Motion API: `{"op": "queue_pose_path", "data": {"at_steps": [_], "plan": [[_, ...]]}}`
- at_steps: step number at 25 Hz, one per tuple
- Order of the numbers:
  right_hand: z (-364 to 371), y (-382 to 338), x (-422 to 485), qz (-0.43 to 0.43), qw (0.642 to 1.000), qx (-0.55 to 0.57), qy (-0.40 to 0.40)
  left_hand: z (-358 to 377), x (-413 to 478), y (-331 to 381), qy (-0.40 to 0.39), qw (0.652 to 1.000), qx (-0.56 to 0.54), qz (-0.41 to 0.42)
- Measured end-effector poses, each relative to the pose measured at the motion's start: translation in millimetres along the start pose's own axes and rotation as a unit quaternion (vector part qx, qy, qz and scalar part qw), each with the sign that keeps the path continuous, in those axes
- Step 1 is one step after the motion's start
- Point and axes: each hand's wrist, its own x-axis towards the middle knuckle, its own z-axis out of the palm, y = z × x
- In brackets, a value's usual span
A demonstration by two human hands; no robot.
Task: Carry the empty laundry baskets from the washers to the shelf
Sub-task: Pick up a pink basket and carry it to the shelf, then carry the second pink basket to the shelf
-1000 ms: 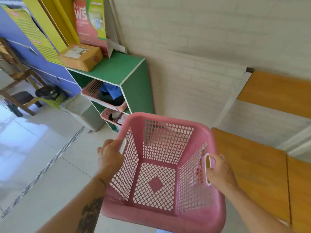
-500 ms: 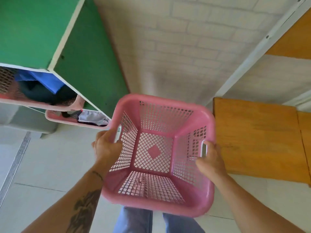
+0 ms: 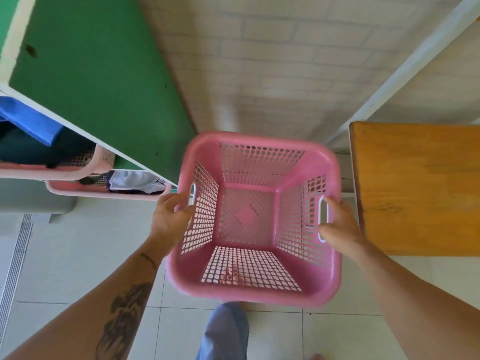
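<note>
Green shelf unit [image 3: 104, 81] at left, two filled baskets [image 3: 106, 189] in its bays; wooden bench [image 3: 415, 188] at right. Between them, low over the tiled floor [image 3: 65, 255], the empty pink basket [image 3: 253, 289], mouth up; near-square, no clear long axis. Left hand [image 3: 168, 219] loosely spread at one handle slot, right hand [image 3: 337, 224] likewise: both seemingly letting go. Judged: basket delivered beside, not inside, the shelf; others may remain.

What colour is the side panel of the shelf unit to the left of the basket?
Green, with white edges. The side panel shows best in the head view.
</note>
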Motion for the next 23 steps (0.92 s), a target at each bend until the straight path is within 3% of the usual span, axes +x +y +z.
{"op": "queue_pose_path", "data": {"at_steps": [7,11,19,23], "plan": [[-32,5,-37,-0.05,0.998,0.042,-0.017,4,-50,29,0.014,0.994,0.101,-0.031],[-72,26,-109,-0.11,0.991,0.075,0.004,23,-121,72,-0.018,0.99,0.127,0.066],[-215,206,-281,-0.182,0.974,0.08,0.108,114,-352,173,-0.083,0.956,0.111,0.258],[-284,311,-381,-0.155,0.967,0.076,0.187,181,-489,189,-0.157,0.937,0.058,0.307]]}}
